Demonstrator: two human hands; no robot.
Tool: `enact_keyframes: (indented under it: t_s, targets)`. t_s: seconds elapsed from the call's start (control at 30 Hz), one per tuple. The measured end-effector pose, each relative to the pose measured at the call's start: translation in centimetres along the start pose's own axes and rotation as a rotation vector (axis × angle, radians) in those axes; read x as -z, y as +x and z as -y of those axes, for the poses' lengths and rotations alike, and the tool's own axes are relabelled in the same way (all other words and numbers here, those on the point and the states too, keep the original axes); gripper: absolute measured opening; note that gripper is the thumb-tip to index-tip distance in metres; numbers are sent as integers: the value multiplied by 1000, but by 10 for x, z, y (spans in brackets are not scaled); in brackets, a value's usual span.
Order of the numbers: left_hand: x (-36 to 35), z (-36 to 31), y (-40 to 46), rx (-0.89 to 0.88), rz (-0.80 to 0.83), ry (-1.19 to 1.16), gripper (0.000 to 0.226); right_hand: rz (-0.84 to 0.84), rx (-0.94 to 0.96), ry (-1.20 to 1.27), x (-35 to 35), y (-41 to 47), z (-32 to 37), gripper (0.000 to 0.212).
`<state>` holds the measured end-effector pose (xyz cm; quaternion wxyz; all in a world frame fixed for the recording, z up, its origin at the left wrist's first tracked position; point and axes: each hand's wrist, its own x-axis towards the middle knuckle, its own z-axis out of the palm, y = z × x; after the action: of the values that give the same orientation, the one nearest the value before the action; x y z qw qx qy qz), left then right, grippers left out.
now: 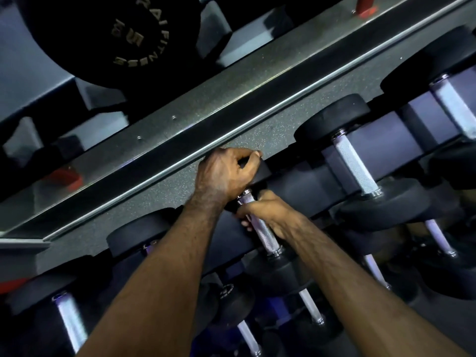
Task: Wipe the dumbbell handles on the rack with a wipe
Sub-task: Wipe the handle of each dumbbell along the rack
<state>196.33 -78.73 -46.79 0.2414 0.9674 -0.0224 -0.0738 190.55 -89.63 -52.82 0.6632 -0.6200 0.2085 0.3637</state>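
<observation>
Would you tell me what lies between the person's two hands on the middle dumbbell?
In the head view, only a short bare stretch of the dumbbell handle shows between the left hand and the right hand.

1. Open passage along the speckled floor strip [270, 124] behind the far dumbbell heads.
2. Narrow gaps only between neighbouring dumbbells on the rack [304, 186]; black heads stand close side by side.
3. Middle handle [260, 222] blocked by the left hand [226, 173] on its far head and the right hand [268, 212] curled round the bar.
4. Handle to the right [355, 166] bare, reachable from above.
</observation>
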Motion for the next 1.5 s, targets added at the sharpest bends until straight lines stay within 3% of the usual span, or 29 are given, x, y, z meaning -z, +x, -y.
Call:
enact_keyframes:
  t_s: [0.17,0.37,0.43,0.53,0.67,0.77,0.9,1.0,1.1,1.2,1.5]
  targets:
    - [-1,1,-1,-16,-13,11,58,174,-60,-16,15,-12,-20,10]
    - [0,-2,-1,-3,-6,32,60,66,120,-16,17,-6,-6,18]
    - [0,-1,0,1,-4,25,60,97,106,-48,32,-16,-20,27]
    - [-1,0,-1,-9,-16,40,59,99,88,-51,58,-25,-34,20]
    - [0,1,0,-25,-26,46,58,-47,229,-8,74,-36,-35,17]
    - [0,1,-1,-42,-36,49,53,-52,286,15,63,-42,-30,20]
    - [2,0,-3,-64,-39,38,40,-190,405,-148,41,-31,-37,30]
    - [1,0,-4,-74,-36,35,36,-403,476,-272,36,-34,-43,46]
    - [0,0,-4,-81,-57,35,35,-531,582,-470,27,-42,-50,29]
    - [1,0,-4,-88,-62,38,34,-470,522,-414,11,-38,-43,21]
    - [1,1,-3,-100,-55,38,35,-576,431,-376,-5,-48,-41,21]
